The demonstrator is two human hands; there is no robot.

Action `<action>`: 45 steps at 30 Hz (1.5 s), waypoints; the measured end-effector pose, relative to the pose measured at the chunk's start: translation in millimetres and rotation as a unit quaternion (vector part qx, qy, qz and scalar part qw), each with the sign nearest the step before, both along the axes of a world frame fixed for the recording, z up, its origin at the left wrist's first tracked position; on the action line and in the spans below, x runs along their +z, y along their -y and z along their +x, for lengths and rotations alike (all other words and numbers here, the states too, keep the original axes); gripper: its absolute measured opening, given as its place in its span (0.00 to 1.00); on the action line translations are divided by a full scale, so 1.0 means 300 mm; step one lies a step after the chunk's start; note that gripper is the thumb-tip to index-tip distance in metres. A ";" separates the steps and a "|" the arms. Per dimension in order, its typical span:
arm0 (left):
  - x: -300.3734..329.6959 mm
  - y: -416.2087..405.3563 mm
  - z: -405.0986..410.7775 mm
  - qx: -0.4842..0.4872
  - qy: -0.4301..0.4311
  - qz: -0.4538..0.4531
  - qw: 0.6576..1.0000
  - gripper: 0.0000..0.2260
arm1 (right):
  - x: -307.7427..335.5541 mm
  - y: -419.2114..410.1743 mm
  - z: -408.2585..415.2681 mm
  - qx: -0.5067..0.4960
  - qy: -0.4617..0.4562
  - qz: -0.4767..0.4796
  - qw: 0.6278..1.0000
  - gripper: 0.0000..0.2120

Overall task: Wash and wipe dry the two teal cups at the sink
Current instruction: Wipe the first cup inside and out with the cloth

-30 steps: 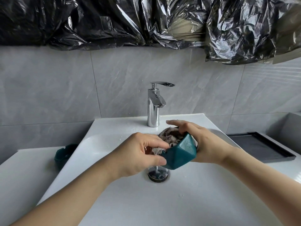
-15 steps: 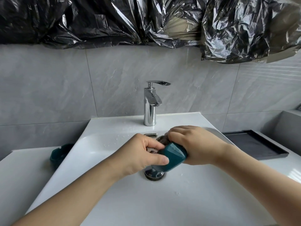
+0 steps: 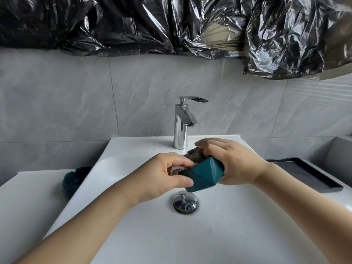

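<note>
A faceted teal cup [image 3: 204, 175] is held tilted over the white sink [image 3: 133, 216], above the drain. My right hand [image 3: 232, 162] grips the cup from the right, fingers over its rim. A grey-brown cloth [image 3: 193, 156] is stuffed into the cup's mouth. My left hand [image 3: 165, 174] pinches the cloth's pale edge with its fingers, and its thumb presses on the cup's side. The second teal cup [image 3: 73, 180] stands on the white counter to the left of the sink, partly hidden by the basin's edge.
A chrome faucet [image 3: 183, 122] stands behind the basin, no water running. The chrome drain plug [image 3: 185, 201] sits under the cup. A black tray [image 3: 306, 174] lies on the counter at right. Black plastic sheeting [image 3: 171, 25] hangs across the wall above.
Both hands stay on the cup and cloth over the drain. The cup has turned in my grip, first rolling downward, then tilting back up so more of its faceted side shows.
</note>
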State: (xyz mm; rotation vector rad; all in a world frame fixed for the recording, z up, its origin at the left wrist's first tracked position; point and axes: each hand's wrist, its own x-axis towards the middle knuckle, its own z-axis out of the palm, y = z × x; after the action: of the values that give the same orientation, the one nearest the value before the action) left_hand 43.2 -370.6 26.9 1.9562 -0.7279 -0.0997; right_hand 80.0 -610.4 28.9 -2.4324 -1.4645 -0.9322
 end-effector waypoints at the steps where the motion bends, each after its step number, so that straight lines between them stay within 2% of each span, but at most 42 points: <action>1: -0.002 -0.002 0.001 0.001 0.000 0.012 1.000 0.15 | -0.007 0.002 0.002 0.010 0.001 0.010 1.000 0.24; 4: -0.019 -0.003 0.010 -0.004 -0.001 0.071 0.997 0.18 | -0.017 0.012 0.010 0.015 -0.002 0.008 1.000 0.22; 7: -0.044 -0.002 0.021 -0.032 -0.013 0.107 0.994 0.23 | -0.037 0.018 0.018 0.002 0.016 -0.041 0.999 0.21; 10: -0.053 0.014 0.021 -0.022 -0.004 0.149 0.989 0.21 | -0.051 0.024 0.024 -0.022 0.026 -0.071 0.997 0.23; 18: -0.053 0.108 -0.006 0.081 0.013 0.064 0.995 0.14 | -0.057 0.004 0.031 -0.062 0.070 -0.065 0.994 0.20; 22: -0.075 0.108 0.001 0.080 -0.007 0.034 0.996 0.16 | -0.057 0.000 0.029 -0.071 0.100 -0.082 0.989 0.16; 26: -0.043 0.073 -0.011 0.023 -0.018 0.012 1.000 0.14 | -0.047 0.022 0.026 -0.010 -0.005 0.000 1.000 0.22; 28: -0.037 0.051 -0.010 0.007 -0.007 0.004 1.000 0.17 | -0.031 0.040 0.023 0.012 -0.042 0.032 0.999 0.23; 32: -0.030 0.026 0.008 -0.007 -0.017 0.004 1.000 0.19 | -0.020 0.035 0.021 0.032 -0.044 -0.015 0.998 0.20; 36: -0.029 0.028 0.012 -0.025 -0.054 0.067 0.996 0.14 | -0.045 0.008 0.008 -0.025 -0.081 -0.096 0.992 0.18; 39: -0.026 0.032 0.013 0.001 -0.058 0.085 0.995 0.11 | -0.032 -0.022 -0.003 -0.054 -0.087 -0.119 0.988 0.16; 43: -0.014 0.040 -0.005 0.024 -0.041 0.052 0.998 0.12 | 0.010 -0.046 -0.013 -0.084 -0.034 -0.143 0.986 0.15; 45: -0.005 0.032 -0.005 0.018 -0.036 0.014 0.999 0.12 | 0.029 -0.035 -0.020 -0.087 -0.006 -0.112 0.990 0.18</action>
State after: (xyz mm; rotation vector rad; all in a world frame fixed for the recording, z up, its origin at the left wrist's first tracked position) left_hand 41.7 -380.2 25.3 1.9808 -0.6465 -0.1585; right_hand 74.1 -599.8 37.7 -2.7591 -1.4436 -0.8215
